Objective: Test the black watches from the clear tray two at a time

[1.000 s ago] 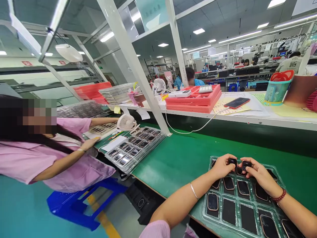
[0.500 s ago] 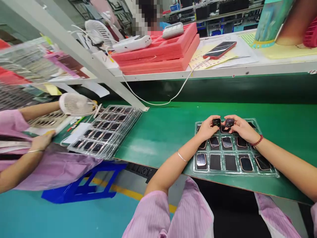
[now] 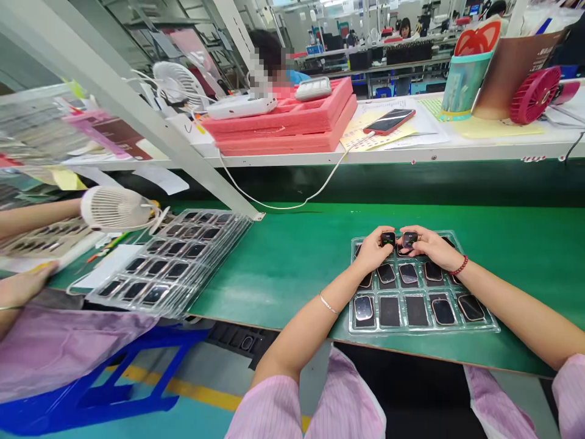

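My left hand (image 3: 372, 249) pinches a small square smartwatch (image 3: 388, 238) with a dark face. A second smartwatch (image 3: 409, 239) is held between the fingers of my right hand (image 3: 432, 246), close beside the first. Both hands are above the far rows of a clear plastic tray (image 3: 426, 333). In its compartments lie several watch cases with dark screens, among them one at the near left (image 3: 364, 308) that reflects light. Two near-row compartments, including this one (image 3: 390, 311), show only dark lining. My hands hide part of the back row.
At left stands a stack of clear trays (image 3: 201, 277) filled with watches, beside a co-worker's arm and a white fan (image 3: 116, 207). A shelf (image 3: 283, 160) above the green bench (image 3: 283, 262) carries red foam trays (image 3: 283, 140), a phone (image 3: 389, 121) with a white cable and a cup (image 3: 466, 85).
The view has tilted up and shifted slightly, so the tray and hands appear lower and further left. Both hands keep the same watches side by side. The co-worker's torso is less in view.
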### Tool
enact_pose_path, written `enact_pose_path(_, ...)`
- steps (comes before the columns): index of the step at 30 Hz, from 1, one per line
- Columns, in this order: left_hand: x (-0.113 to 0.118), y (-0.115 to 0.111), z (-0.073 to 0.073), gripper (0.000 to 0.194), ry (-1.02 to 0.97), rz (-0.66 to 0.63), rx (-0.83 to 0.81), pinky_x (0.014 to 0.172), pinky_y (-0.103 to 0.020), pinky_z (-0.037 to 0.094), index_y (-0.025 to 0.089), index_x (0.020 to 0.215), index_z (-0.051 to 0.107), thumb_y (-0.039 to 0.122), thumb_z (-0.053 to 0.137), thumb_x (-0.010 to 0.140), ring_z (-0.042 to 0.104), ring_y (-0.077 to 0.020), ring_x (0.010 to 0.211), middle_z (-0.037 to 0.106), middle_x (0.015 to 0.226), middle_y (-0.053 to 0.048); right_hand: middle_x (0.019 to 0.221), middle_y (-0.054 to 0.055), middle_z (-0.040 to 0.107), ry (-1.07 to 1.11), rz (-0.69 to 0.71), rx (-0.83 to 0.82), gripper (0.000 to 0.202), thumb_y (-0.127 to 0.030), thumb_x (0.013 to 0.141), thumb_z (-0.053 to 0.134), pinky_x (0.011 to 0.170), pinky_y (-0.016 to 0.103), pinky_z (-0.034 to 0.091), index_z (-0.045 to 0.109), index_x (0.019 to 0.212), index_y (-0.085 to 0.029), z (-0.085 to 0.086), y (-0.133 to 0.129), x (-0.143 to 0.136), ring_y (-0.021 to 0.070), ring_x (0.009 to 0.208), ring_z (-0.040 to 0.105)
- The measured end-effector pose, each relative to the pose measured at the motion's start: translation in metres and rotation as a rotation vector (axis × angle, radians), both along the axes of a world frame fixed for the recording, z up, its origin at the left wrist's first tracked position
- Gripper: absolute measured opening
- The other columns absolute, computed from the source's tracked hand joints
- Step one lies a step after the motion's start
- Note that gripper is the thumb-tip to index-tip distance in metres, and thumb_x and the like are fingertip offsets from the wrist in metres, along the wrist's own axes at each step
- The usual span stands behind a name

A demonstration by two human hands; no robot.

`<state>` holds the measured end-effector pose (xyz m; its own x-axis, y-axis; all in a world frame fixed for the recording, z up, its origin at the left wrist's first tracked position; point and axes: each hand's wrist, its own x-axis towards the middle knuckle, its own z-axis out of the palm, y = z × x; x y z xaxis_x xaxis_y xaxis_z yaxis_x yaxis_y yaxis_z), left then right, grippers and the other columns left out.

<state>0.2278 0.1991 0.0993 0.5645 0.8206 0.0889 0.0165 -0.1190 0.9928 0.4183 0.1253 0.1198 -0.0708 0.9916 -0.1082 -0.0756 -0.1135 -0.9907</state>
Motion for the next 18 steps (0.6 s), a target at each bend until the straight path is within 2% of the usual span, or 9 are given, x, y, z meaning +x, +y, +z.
enact_pose_path(6,0.001,-0.006,0.002,0.031,-0.009,-0.006,-0.063,0.065,-0.023,0.049,0.014,0.108,0.063,0.009,0.057,0.078,0.057,-0.0081,0.063,0.065,0.083,-0.001,0.102,0.008,0.075,-0.079,-0.013,0.089,0.036,-0.032,0.079,0.068,0.069,0.032,0.061,0.064,0.113,-0.021,-0.001,-0.007,-0.005,0.0209,0.079,0.075)
enact_pose_path(8,0.001,-0.007,0.002,0.037,-0.017,0.001,-0.069,0.065,-0.023,0.049,0.015,0.110,0.063,0.005,0.058,0.075,0.058,-0.0090,0.065,0.067,0.085,-0.002,0.104,0.009,0.075,-0.114,-0.027,0.126,0.036,-0.035,0.081,0.068,0.069,0.035,0.062,0.064,0.114,-0.021,-0.003,-0.008,-0.005,0.0215,0.079,0.074)
enact_pose_path(14,0.000,-0.003,0.001,0.074,-0.017,0.017,-0.087,0.075,-0.025,0.050,0.019,0.134,0.051,-0.003,0.059,0.064,0.064,-0.0131,0.081,0.068,0.095,-0.003,0.113,0.012,0.073,-0.167,-0.061,0.211,0.040,-0.034,0.082,0.068,0.071,0.039,0.062,0.062,0.119,-0.023,-0.010,-0.008,-0.006,0.0247,0.085,0.073)
enact_pose_path(16,0.000,-0.001,0.000,0.077,-0.001,0.029,-0.103,0.074,-0.025,0.050,0.019,0.136,0.050,-0.002,0.061,0.063,0.064,-0.0133,0.080,0.067,0.095,-0.003,0.115,0.012,0.073,-0.177,-0.093,0.247,0.039,-0.034,0.082,0.067,0.075,0.040,0.062,0.062,0.120,-0.023,-0.011,-0.007,-0.006,0.0251,0.088,0.073)
enact_pose_path(18,0.001,0.000,-0.001,0.071,-0.011,0.031,-0.126,0.070,-0.024,0.049,0.018,0.131,0.052,-0.002,0.059,0.063,0.062,-0.0118,0.075,0.066,0.093,-0.002,0.116,0.012,0.072,-0.181,-0.121,0.264,0.039,-0.033,0.083,0.066,0.077,0.041,0.063,0.061,0.120,-0.023,-0.011,-0.005,-0.005,0.0246,0.089,0.073)
